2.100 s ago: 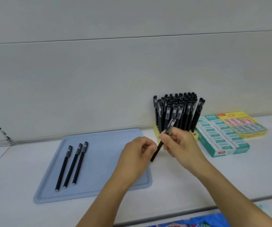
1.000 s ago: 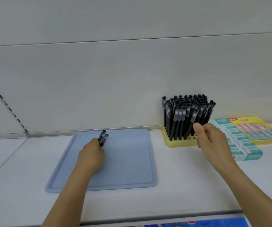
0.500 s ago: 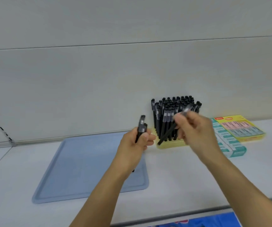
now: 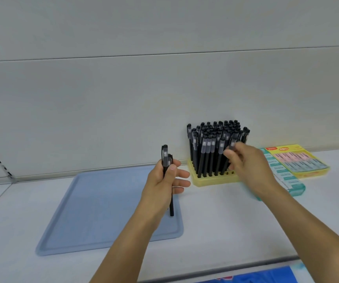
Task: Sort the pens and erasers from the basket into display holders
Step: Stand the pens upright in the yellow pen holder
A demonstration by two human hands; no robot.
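Standing at a pale shelf, a person works with both bare hands in front of a plain wall. Their left hand (image 4: pixel 165 181) is curled round two black pens (image 4: pixel 167 170), held upright with caps on top; the lower end of one pokes out beneath the palm over the right edge of a flat blue tray (image 4: pixel 95 211). Their right hand (image 4: pixel 246 162) pinches another black pen (image 4: pixel 232 146) near its clear grip, its lower end down at the front of a yellow holder (image 4: pixel 211 180). That holder sits against the wall just right of the tray and is packed with upright black pens (image 4: pixel 211 144). Further right lie two flat boxes of erasers, a teal one (image 4: pixel 287 178) partly hidden by the right wrist and a yellow one (image 4: pixel 299 160) beside it, both near the wall.
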